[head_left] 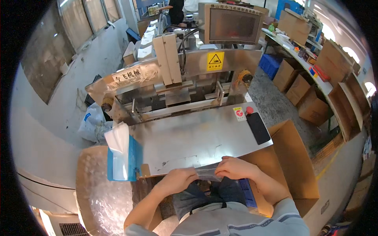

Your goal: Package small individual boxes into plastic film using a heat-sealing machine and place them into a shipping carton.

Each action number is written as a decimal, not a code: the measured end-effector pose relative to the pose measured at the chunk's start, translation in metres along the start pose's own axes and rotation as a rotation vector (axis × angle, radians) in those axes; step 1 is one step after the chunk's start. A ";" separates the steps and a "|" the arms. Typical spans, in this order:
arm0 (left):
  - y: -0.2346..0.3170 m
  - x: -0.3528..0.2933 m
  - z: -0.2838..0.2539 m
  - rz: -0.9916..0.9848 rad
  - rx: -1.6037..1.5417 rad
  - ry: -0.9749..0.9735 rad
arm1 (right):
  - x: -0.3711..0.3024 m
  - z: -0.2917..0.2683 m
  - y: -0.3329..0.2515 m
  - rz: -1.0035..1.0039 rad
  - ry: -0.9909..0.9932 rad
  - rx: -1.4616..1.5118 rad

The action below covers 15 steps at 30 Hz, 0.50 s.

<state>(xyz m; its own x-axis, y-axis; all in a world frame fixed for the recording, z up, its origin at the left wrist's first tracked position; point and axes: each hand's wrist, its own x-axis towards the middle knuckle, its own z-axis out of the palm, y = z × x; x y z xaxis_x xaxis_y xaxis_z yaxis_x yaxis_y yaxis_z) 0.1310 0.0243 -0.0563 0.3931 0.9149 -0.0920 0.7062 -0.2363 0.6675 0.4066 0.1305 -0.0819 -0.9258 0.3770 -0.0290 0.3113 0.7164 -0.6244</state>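
Note:
My left hand [179, 179] and my right hand [235, 167] hold a small clear plastic bag [208, 174] between them at the near edge of a steel machine table [197, 137]. Each hand grips one end of the bag. What is in the bag cannot be made out. A blue bin [132, 157] stuffed with clear plastic bags [119, 149] hangs at the table's left end, close to my left hand.
A black phone [258, 128] lies at the table's right end, near a red button [249, 110]. The sealing machine [177, 78] with a screen [232, 25] stands behind. Open cardboard boxes sit to my left [98, 188] and right [295, 157]. More boxes line the right aisle.

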 end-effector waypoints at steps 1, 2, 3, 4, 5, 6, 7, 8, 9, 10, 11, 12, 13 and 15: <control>0.000 0.000 -0.009 0.045 -0.075 -0.010 | 0.005 -0.011 -0.001 -0.076 -0.032 0.045; 0.000 0.000 -0.022 0.060 -0.067 0.001 | 0.010 -0.020 0.001 -0.151 -0.065 0.090; -0.006 0.003 -0.031 0.020 -0.112 -0.011 | 0.017 -0.026 0.005 -0.153 -0.055 0.116; -0.013 0.007 -0.039 -0.018 -0.159 -0.024 | 0.024 -0.032 0.009 -0.119 -0.005 0.092; -0.027 0.015 -0.046 -0.045 -0.180 -0.049 | 0.031 -0.039 0.014 -0.085 0.045 0.068; -0.032 0.021 -0.054 -0.057 -0.184 -0.050 | 0.044 -0.041 0.023 -0.069 0.067 0.010; -0.038 0.028 -0.062 -0.099 -0.149 -0.033 | 0.056 -0.045 0.026 -0.066 0.118 -0.002; -0.044 0.036 -0.070 -0.141 -0.114 -0.018 | 0.068 -0.050 0.030 -0.062 0.169 -0.014; -0.056 0.050 -0.074 -0.138 -0.121 -0.025 | 0.079 -0.052 0.050 -0.146 0.209 -0.043; -0.072 0.060 -0.077 -0.076 -0.102 0.059 | 0.093 -0.054 0.066 -0.148 0.202 -0.032; -0.090 0.073 -0.080 -0.013 -0.084 0.144 | 0.106 -0.057 0.081 -0.031 0.185 -0.015; -0.110 0.084 -0.088 -0.071 -0.102 0.111 | 0.122 -0.061 0.092 0.080 0.165 0.004; -0.127 0.096 -0.094 -0.127 -0.124 0.072 | 0.138 -0.066 0.102 0.105 0.157 0.041; -0.146 0.120 -0.105 -0.146 -0.190 0.092 | 0.165 -0.081 0.123 0.147 0.186 0.014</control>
<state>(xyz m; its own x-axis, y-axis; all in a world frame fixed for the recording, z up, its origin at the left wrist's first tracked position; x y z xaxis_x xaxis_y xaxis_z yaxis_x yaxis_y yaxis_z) 0.0137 0.2030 -0.0873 0.2337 0.9627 -0.1360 0.6247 -0.0415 0.7798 0.3094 0.3282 -0.1006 -0.8149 0.5792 0.0232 0.4354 0.6379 -0.6352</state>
